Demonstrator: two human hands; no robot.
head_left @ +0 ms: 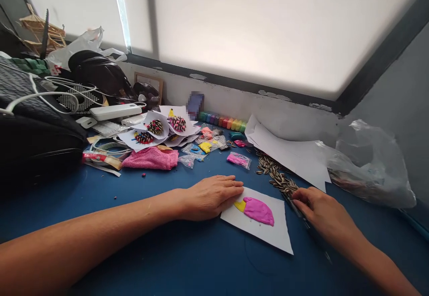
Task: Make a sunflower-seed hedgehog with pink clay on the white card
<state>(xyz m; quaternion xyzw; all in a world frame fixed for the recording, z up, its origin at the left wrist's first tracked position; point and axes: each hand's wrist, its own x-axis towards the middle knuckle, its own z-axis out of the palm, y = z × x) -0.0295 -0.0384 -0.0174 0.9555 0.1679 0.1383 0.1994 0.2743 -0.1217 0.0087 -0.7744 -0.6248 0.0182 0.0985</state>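
My left hand [214, 196] lies flat, fingers stretched out, its fingertips over the upper left corner of a white paper card [278, 241]. On the card is a flattened pink clay shape [258, 211] with a yellow clay piece [239, 205] at its left end. To the right of the card, my right hand [320, 211] has thumb and forefinger closed together at the near end of a pile of sunflower seeds [283, 182]. What sits between those fingers is too small to make out. A dark, slim pen-like object [300, 214] lies below the fingertips.
Finished-looking seed-and-clay cards [156, 127] overlap at the back left, near a pink cloth [150, 158]. Small clay bags [238, 160] lie mid-table. White paper sheets [288, 150] and a plastic bag [375, 171] stand at right. A black bag [36, 144] fills the left.
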